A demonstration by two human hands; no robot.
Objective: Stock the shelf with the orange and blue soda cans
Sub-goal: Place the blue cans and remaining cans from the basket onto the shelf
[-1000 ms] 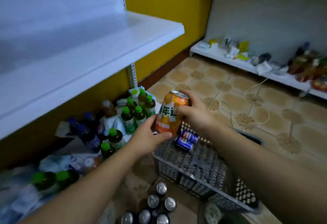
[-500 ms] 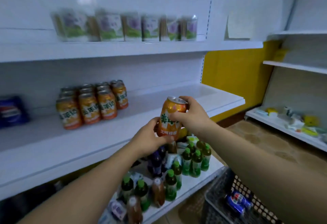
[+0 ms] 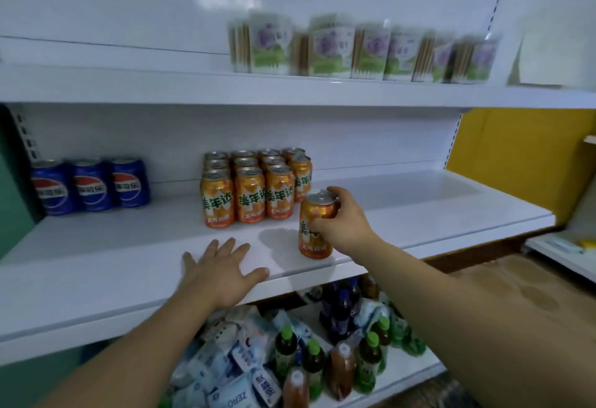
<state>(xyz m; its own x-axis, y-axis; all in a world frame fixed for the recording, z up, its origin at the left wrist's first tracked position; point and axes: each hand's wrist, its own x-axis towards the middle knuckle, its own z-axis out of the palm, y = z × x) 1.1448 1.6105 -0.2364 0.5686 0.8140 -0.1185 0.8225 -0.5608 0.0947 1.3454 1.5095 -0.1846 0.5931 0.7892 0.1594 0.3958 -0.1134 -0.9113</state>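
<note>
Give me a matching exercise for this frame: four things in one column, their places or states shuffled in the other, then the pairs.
Things
1. blue soda cans
2. lone orange can
3. left hand
4. green-capped bottles

Places or states
A. on the lower shelf
B. flat, fingers spread, on the front of the middle shelf
C. far left of the middle shelf
D. upright, gripped by the right hand

Pairs: 1-C, 2-D, 3-B, 4-A
</note>
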